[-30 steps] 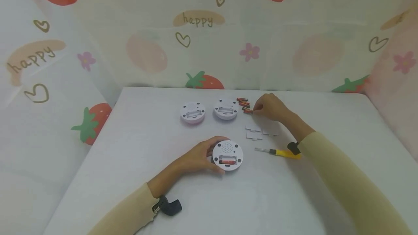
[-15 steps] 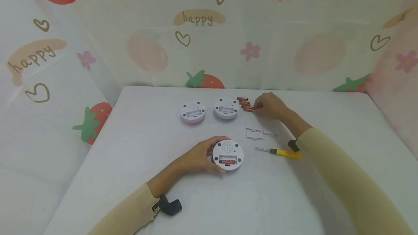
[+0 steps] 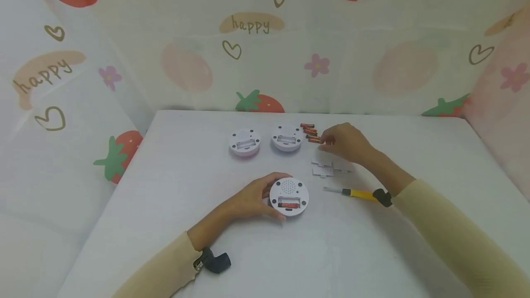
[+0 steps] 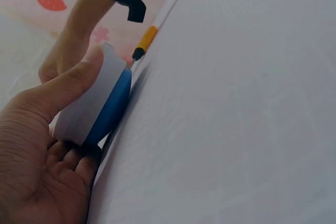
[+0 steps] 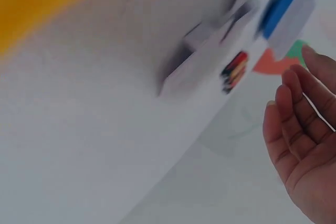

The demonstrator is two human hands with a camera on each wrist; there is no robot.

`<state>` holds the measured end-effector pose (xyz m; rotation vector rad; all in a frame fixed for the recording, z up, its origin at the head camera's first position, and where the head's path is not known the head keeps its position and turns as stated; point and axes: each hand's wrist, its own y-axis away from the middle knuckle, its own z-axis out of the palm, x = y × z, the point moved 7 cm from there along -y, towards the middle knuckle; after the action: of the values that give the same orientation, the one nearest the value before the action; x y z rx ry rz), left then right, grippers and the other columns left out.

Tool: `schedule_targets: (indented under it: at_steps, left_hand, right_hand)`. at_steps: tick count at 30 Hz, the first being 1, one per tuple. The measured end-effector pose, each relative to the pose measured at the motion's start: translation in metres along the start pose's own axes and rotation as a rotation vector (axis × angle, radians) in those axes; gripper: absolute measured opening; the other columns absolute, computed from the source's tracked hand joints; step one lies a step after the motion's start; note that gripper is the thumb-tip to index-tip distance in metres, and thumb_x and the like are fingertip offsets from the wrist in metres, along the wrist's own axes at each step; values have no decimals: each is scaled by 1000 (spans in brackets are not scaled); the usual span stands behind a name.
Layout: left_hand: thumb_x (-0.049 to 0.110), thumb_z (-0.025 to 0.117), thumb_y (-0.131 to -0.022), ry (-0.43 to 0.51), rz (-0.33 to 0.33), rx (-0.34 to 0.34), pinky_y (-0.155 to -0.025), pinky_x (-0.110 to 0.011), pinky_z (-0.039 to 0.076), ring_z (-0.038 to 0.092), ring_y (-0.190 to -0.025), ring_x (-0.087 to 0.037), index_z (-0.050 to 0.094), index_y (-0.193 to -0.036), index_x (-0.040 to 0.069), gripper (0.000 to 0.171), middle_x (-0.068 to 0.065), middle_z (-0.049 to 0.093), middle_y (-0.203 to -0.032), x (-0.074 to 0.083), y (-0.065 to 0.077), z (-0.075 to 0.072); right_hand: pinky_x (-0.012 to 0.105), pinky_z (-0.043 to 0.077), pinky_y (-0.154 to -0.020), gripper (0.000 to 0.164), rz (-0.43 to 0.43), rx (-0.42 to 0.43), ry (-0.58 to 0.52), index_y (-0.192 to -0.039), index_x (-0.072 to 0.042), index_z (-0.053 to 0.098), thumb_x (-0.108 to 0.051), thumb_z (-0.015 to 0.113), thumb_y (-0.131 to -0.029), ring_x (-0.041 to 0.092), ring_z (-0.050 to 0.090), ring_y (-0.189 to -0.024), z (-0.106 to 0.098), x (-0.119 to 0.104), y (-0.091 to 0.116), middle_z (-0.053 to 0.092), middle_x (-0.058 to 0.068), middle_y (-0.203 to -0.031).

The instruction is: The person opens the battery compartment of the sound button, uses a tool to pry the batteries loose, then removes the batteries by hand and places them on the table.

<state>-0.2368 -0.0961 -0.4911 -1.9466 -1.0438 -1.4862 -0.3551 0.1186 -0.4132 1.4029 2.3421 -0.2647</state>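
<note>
My left hand (image 3: 250, 201) grips a round white device (image 3: 288, 186) by its left side, thumb at the front edge. The device lies with its underside up. One red battery (image 3: 288, 205) sits in its battery compartment, and part of the compartment shows bare. In the left wrist view the device (image 4: 97, 95) has a blue lower part and tilts in the hand. My right hand (image 3: 348, 143) is beside several loose red-and-black batteries (image 3: 310, 132), fingertips close to the nearest one. In the right wrist view its fingers (image 5: 290, 121) are loosely bent with nothing between them.
Two similar white devices, one at back left (image 3: 245, 142) and one (image 3: 286, 138) nearer the batteries, lie with bare compartments upward. White battery covers (image 3: 323, 172) lie below the right hand. A yellow-handled screwdriver (image 3: 360, 195) lies under the right wrist. A printed cloth wall closes the back.
My right hand has let go of the batteries and drawn back slightly towards the right, its fingers opening. The nearest battery was straightened alongside the others. The left hand and its device stay still.
</note>
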Motion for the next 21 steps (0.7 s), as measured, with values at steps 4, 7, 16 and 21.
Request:
schedule_targets:
  at_steps: [4, 7, 16, 21]
  left_hand:
    - [27, 97, -67, -22, -23, 5, -116, -27, 36, 43, -141, -5, 45, -149, 33, 97, 15, 49, -148, 0, 1, -1]
    - [26, 97, -67, -24, -28, 10, -116, -28, 36, 43, -141, -6, 45, -149, 32, 98, 15, 49, -148, 0, 1, -1]
    - [19, 96, -69, 11, 15, -12, -114, -25, 39, 46, -139, -7, 44, -151, 27, 97, 11, 51, -148, 0, 0, 2]
    - [20, 96, -69, 3, 23, -9, -115, -25, 37, 44, -140, -7, 44, -150, 26, 97, 11, 51, -148, 1, 0, 1]
  right_hand:
    - [31, 51, -70, 23, -18, -11, 1, -111, -11, 78, -23, 78, -91, 21, 58, -82, 2, -22, 20, 69, 0, -88]
    - [29, 52, -69, 22, -44, -20, -1, -110, -14, 78, -25, 78, -91, 18, 58, -81, 8, -39, 36, 69, -4, -87]
    - [22, 50, -64, 19, -206, 35, 25, -103, -20, 80, -29, 82, -87, 6, 55, -74, 28, -85, 86, 65, -15, -79]
    - [19, 48, -61, 20, -248, 44, 44, -103, -23, 80, -33, 82, -86, 3, 54, -71, 42, -97, 99, 65, -17, -82]
